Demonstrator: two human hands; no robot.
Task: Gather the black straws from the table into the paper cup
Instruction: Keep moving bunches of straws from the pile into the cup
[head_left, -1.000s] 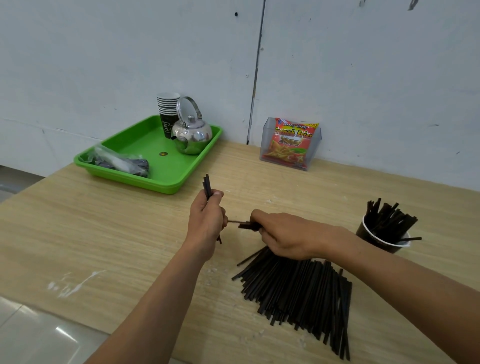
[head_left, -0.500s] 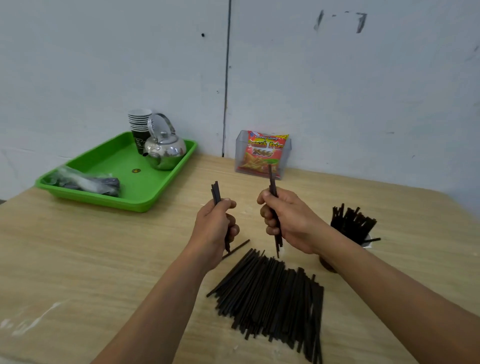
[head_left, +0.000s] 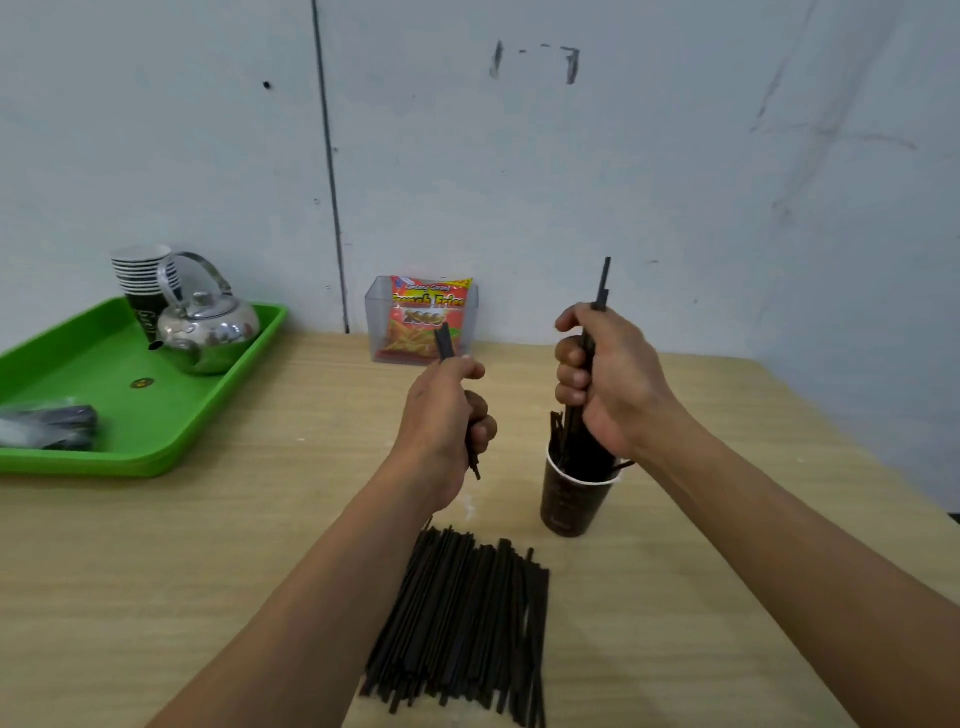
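1. Our right hand (head_left: 605, 382) is closed in a fist around a few upright straws, held directly above the cup (head_left: 574, 496), their lower ends at or inside its mouth
2. Our left hand (head_left: 447, 423) is closed around a thin bundle (head_left: 444, 340) of straws, raised above the table (head_left: 208, 571) to the left of the cup
3. The pile (head_left: 467, 618) lies flat on the table near us, between our forearms; most straws are still there, so we judge the task far from finished
4. The cup already holds a dark cluster of straws; one end pokes out over the rim on the right
5. Handling, as we judge it: straws are light, thin, smooth and fairly stiff, apt to roll and to slip from a loose fist. Grip a small bundle near mid-length, ends aligned, so it drops in straight
6. The cup is light paper and top-heavy once filled; a sideways push from the hand or from a leaning straw could tip it. Lower straws vertically and release only once their ends are inside
7. Open room: bare table lies all round the cup and pile. The tray (head_left: 156, 447) with kettle (head_left: 208, 332) sits well apart at far left, the snack box (head_left: 421, 317) against the wall. The right table edge is the nearest, so keep the cup where it stands
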